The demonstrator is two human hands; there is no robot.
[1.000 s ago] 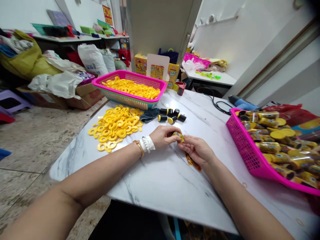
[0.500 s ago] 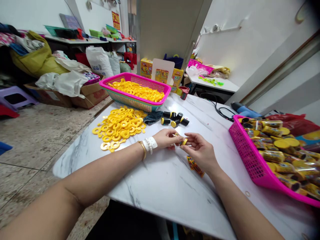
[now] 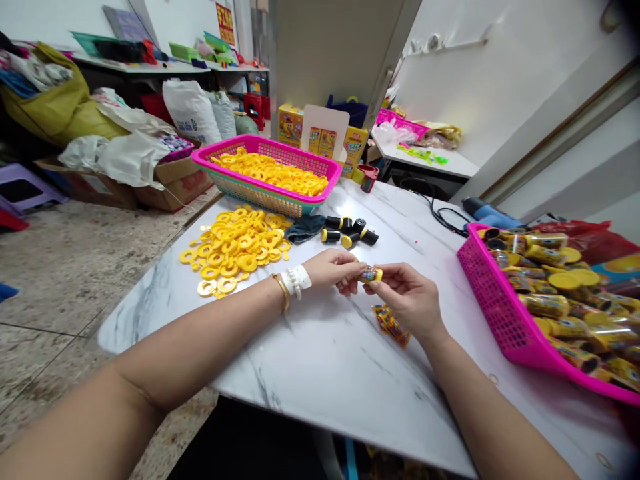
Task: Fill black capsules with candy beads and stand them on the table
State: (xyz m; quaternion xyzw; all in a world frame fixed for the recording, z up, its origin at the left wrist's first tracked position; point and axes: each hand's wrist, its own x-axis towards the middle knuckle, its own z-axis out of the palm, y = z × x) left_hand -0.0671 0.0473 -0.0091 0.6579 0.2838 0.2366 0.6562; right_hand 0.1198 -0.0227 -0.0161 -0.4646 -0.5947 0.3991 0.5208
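Between my hands, above the marble-patterned table (image 3: 310, 360), is a small cylinder (image 3: 371, 274) with a printed, shiny sleeve and a yellow end. My left hand (image 3: 333, 270) pinches its left part, thumb on top. At the yellow end, the thumb and fingers of my right hand (image 3: 407, 297) close on it. A small stack of printed yellow-and-red sleeves (image 3: 391, 325) lies just below my right hand. Several black cylinders with yellow ends (image 3: 350, 231) lie beyond my hands, beside a dark cloth (image 3: 305, 228).
Loose yellow rings (image 3: 235, 243) are heaped at the left. Behind them stands a pink basket (image 3: 260, 143) full of yellow pieces. Another pink basket (image 3: 487, 300), at right, holds many sleeved cylinders. A blue heat-gun-like tool (image 3: 493, 213), a red tape dispenser (image 3: 367, 178) and yellow boxes (image 3: 291, 125) are farther back.
My right fingers, spread half a second ago, have closed on the cylinder's yellow end. The printed cylinder now shows more fully between the hands. The view has shifted slightly.
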